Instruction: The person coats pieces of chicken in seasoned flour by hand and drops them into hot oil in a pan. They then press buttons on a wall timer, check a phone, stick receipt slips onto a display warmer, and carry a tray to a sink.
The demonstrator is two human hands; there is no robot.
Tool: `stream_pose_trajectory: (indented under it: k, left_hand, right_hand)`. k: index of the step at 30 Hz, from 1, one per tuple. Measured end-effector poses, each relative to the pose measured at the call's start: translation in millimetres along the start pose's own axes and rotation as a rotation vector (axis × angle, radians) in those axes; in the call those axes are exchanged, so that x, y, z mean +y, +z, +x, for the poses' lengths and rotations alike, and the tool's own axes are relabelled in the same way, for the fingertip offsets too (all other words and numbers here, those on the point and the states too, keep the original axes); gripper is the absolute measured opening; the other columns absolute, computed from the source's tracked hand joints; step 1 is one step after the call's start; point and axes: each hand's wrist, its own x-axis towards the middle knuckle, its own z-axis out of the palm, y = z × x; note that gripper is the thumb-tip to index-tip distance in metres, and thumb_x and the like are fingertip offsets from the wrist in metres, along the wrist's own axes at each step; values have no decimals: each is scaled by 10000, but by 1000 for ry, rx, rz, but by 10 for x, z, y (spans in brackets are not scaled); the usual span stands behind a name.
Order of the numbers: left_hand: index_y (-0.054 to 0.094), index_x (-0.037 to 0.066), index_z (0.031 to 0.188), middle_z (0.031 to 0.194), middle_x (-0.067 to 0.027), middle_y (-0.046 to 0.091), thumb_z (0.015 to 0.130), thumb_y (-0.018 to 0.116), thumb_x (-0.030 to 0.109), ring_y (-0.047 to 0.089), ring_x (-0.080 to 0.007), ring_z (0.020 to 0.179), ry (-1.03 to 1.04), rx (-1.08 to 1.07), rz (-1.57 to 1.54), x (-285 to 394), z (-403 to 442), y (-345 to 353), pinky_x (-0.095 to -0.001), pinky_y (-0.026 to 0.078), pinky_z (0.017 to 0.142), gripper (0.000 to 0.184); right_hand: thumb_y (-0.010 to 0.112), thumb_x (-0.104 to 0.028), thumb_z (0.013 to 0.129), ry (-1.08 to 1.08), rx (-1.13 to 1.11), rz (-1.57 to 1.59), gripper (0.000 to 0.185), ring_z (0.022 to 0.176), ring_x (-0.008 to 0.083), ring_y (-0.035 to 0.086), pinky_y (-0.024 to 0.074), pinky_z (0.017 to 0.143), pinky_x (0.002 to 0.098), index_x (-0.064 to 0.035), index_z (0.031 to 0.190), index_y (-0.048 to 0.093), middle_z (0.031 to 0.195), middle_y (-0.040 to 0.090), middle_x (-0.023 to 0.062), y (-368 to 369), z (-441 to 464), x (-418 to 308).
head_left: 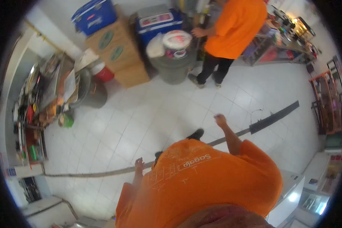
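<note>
My left hand (139, 163) hangs low by my side above the tiled floor, fingers loosely bent and apart, with nothing seen in it. A long grey strip (98, 174) crosses the floor below that hand. My right hand (220, 121) is held out in front of my body, its fingers slightly curled and apart; no object shows in it. To the right of this hand, a wide dark grey strip (275, 117) lies on the floor. Both hands are small in view and a little blurred.
Ahead, a co-worker in an orange shirt (237, 28) stands beside a large grey bin (173, 70) with tubs on top. Blue coolers (95, 17) and cardboard boxes (127, 57) line the wall. Another grey bin (93, 93) and cluttered shelves (34, 117) stand left; a metal table (281, 47) is at right.
</note>
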Motion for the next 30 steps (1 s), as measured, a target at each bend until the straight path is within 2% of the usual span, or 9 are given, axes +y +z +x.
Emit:
stream_pose_trajectory:
  k: [1, 2, 4, 5, 6, 13, 16, 25, 30]
  left_hand:
    - [520, 125, 1234, 1147, -71, 593, 851, 583, 437, 564, -263, 900, -17, 132, -34, -443, -54, -303, -474, 449, 801, 497]
    - [519, 119, 1234, 1147, -75, 593, 851, 582, 438, 565, -264, 904, -46, 188, -14, -820, -187, -606, -471, 449, 805, 503]
    - [518, 106, 1235, 1149, -84, 594, 850, 581, 441, 566, -266, 914, -130, 152, 195, -1506, -533, -1091, -463, 449, 813, 514]
    - [518, 100, 1235, 1149, -88, 595, 850, 581, 442, 566, -268, 918, -157, 117, 291, -1791, -699, -1291, -460, 449, 817, 519]
    - [518, 93, 1235, 1150, -93, 596, 850, 580, 444, 567, -269, 923, -168, 88, 350, -1973, -796, -1429, -456, 449, 821, 525]
    - [515, 48, 1238, 1154, -123, 600, 848, 577, 454, 571, -278, 955, -159, 92, 291, -2581, -737, -2184, -430, 449, 847, 566]
    - [514, 29, 1239, 1156, -136, 601, 848, 575, 458, 572, -282, 969, -127, 151, 120, -2265, -172, -2618, -419, 449, 859, 584]
    - [571, -4, 1139, 964, -118, 635, 864, 604, 395, 589, -165, 858, 475, 674, -392, -258, 733, -5071, -324, 493, 635, 485]
    - [602, 23, 1092, 1023, -100, 650, 857, 609, 303, 587, -169, 840, 16, 791, -596, -1109, 442, -5994, -298, 479, 732, 366]
  right_hand:
    - [661, -171, 754, -73, -115, -38, 214, 864, 326, 614, 504, 707, 425, -61, 935, 630, 931, 657, 132, -338, 472, -704]
    - [650, -201, 804, 419, -201, 749, 191, 778, 296, 616, 490, 654, 412, -55, 928, 649, 872, 658, 134, -478, 846, -1418]
    - [630, -298, 843, -611, 227, 240, 320, 727, 185, 603, 482, 624, 336, 12, 914, 655, 826, 661, 155, -729, 1370, -2846]
    - [625, -302, 851, -131, -349, 752, 321, 766, 200, 617, 487, 679, 337, 13, 903, 657, 845, 666, 163, -1567, 1425, -3894]
    - [606, -298, 861, -231, -336, 846, 312, 777, 339, 596, 460, 701, 428, 9, 810, 636, 809, 626, 206, -1781, 1438, -4679]
    - [676, -203, 820, -1837, -392, 1160, 172, 840, 248, 603, 476, 758, 371, -35, 811, 639, 885, 642, 98, -3456, 19, -8117]
    - [684, -195, 810, -2025, -759, 1055, 182, 818, 266, 601, 476, 761, 373, -35, 766, 610, 876, 637, 103, -3161, -62, -8705]
    - [641, -230, 833, -1383, -425, 359, 313, 686, 346, 520, 417, 636, 431, -13, 637, 530, 679, 532, 169, -1844, 2003, -10379]
    - [624, -163, 830, -1680, -449, 331, 139, 789, 348, 565, 457, 703, 431, -27, 855, 618, 809, 587, 169, -1608, 2086, -12589]
